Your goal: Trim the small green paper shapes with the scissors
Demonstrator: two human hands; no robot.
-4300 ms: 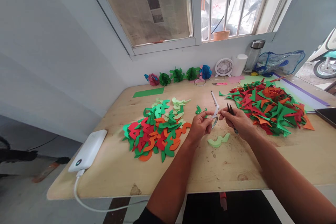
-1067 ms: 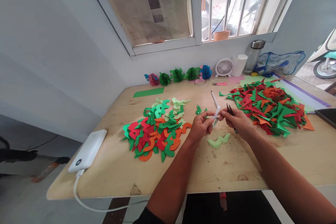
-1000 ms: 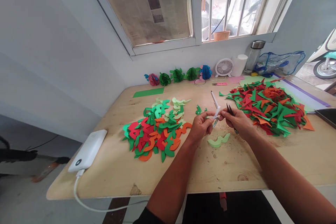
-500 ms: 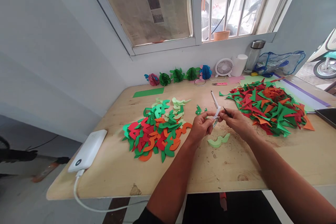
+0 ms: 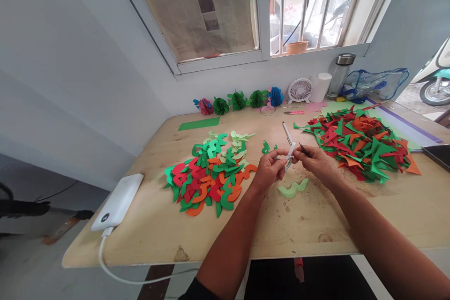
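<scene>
My left hand [image 5: 270, 168] is closed on a small roll of white tape [image 5: 288, 165], its side partly hidden by my fingers. A short white strip [image 5: 291, 150] stands up from the roll, between my two hands. My right hand [image 5: 316, 161] pinches a thin, dark, pointed tool [image 5: 303, 150]; its exact kind does not show. The right fingertips are at the tape, close to the left ones. Just below the hands, a pale green wavy paper cutout [image 5: 293, 189] lies flat on the wooden table [image 5: 281, 229]. Small green paper pieces [image 5: 266, 146] lie behind my left hand.
Left is a pile of curved paper cutouts [image 5: 207, 178]; right, a heap of paper scraps [image 5: 362, 145]. A white pen [image 5: 287, 132] lies beyond my hands. Folded paper figures [image 5: 237, 100], a small fan [image 5: 300, 90] and a bottle [image 5: 340, 76] line the wall. A power bank [image 5: 117, 201] sits at the left edge.
</scene>
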